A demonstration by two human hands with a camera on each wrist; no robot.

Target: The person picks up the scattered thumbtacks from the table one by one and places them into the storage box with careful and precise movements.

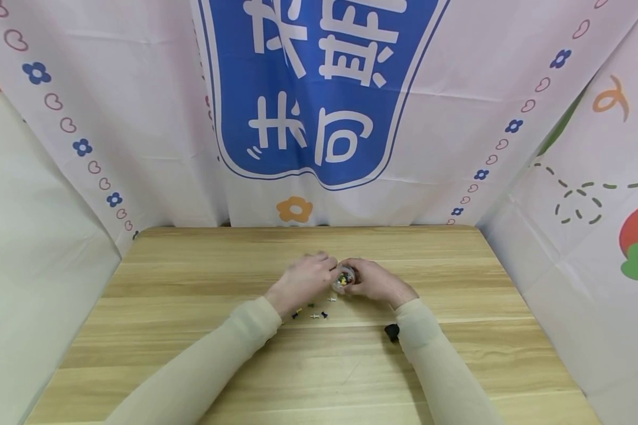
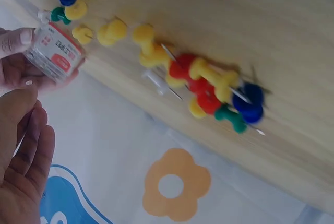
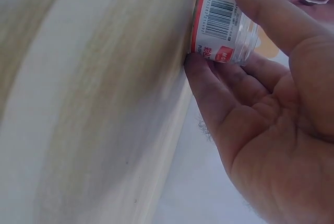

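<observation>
My right hand (image 1: 374, 280) grips a small clear plastic jar (image 3: 243, 38) with a red and white label, thumb on one side and fingers round the other. Multicoloured push pins (image 1: 343, 280) show inside its mouth in the head view. My left hand (image 1: 309, 277) is beside the jar's mouth, with thumb and fingertips drawn together. A tiny white spot shows at those fingertips (image 2: 28, 94) in the left wrist view; I cannot tell if it is a held pin. Loose yellow, red, blue, green and white push pins (image 2: 207, 100) lie scattered on the table near the left hand.
The wooden table (image 1: 234, 378) reaches back to a printed white cloth (image 1: 181, 177). Cloth also hangs along both sides. A small black object (image 1: 391, 332) is beside the right sleeve. Some loose pins have their metal points exposed.
</observation>
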